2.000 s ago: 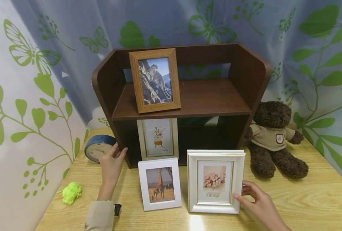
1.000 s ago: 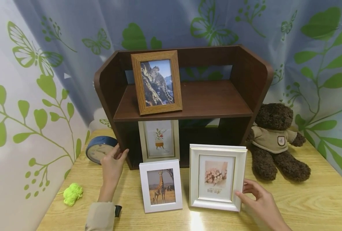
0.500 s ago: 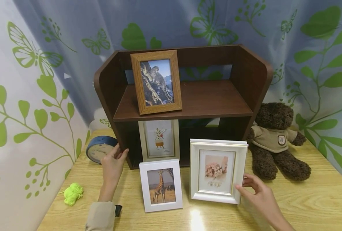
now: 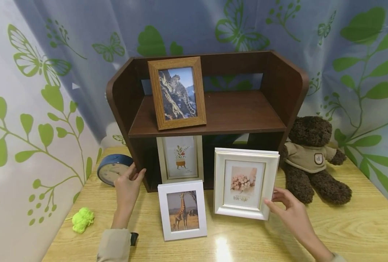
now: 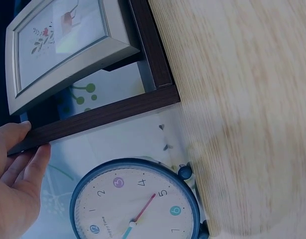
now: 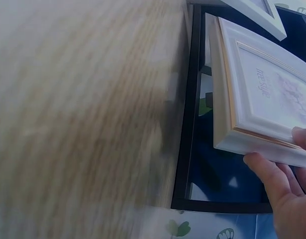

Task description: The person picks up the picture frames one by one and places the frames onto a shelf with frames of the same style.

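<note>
My right hand [image 4: 292,216] pinches the right edge of a cream photo frame [image 4: 244,182] with a flower picture, thumb on its front. The right wrist view shows the fingers [image 6: 269,174] against the frame's side, off the table and in front of the shelf's lower opening. With thumb and fingertips, my left hand [image 4: 127,189] grips the left side panel of a dark brown two-tier shelf [image 4: 246,109]. On its upper tier stands a wood-toned frame [image 4: 198,91] with a snow leopard picture; a beige frame [image 4: 161,160] with a potted plant picture stands in the lower tier.
A white frame [image 4: 202,214] with a giraffe picture stands before the shelf. A blue round alarm clock [image 4: 113,169] sits left of the shelf, and a brown teddy bear [image 4: 308,160] leans at its right. Green yarn [image 4: 82,220] lies at the table's left.
My right hand has lifted the cream frame and carried it toward the shelf, its lower edge now tilted. The left hand keeps its hold on the shelf panel.
</note>
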Demonstrator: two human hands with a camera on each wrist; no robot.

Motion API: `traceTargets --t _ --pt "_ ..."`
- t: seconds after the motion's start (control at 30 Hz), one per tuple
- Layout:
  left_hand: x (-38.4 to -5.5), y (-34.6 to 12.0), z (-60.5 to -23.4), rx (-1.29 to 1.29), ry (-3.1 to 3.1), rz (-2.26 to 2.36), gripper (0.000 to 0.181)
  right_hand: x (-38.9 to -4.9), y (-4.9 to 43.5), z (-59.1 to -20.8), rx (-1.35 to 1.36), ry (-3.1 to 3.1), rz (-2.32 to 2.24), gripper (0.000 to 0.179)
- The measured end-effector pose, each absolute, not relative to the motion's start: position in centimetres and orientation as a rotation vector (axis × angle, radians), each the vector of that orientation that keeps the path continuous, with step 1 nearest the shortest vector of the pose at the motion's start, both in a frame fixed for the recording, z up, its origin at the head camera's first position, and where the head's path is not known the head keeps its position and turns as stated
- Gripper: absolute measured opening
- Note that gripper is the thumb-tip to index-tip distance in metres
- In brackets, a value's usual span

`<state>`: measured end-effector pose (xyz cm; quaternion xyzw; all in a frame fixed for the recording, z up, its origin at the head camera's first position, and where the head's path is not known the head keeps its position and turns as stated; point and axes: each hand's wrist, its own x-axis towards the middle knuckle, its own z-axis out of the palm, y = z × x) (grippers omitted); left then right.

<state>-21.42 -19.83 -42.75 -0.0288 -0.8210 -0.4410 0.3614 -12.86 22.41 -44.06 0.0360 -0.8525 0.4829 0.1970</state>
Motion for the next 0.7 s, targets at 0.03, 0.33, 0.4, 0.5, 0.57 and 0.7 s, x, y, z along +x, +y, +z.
traceTargets --t 0.03,0.33,0.4,0.5,0.57,0.7 --pt "-21.4 -19.8 -42.8 -0.073 -2.114 -1.133 0.031 -13.0 22.4 -44.1 0.104 -2.385 1.346 0.042" --pt "-21.4 -19.8 -42.7 -0.071 -2.109 -1.128 0.03 -14.1 22.0 -44.0 0.098 -2.368 1.352 0.043" --pt "-21.5 -19.8 -42.7 -0.073 -2.106 -1.131 0.03 -14.4 22.0 -44.0 0.096 -2.372 1.36 0.044" --pt "-21.5 -19.8 -42.7 -0.068 -2.108 -1.136 0.029 -14.8 22.1 -43.9 0.092 -2.383 1.384 0.044" --pt "-21.5 -19.7 -42.7 -0.061 -2.11 -1.137 0.029 -15.0 22.2 -43.8 0.087 -2.388 1.403 0.045" --pt "-21.5 -19.7 -42.8 -0.048 -2.112 -1.132 0.029 -15.5 22.2 -43.8 0.075 -2.387 1.472 0.046"
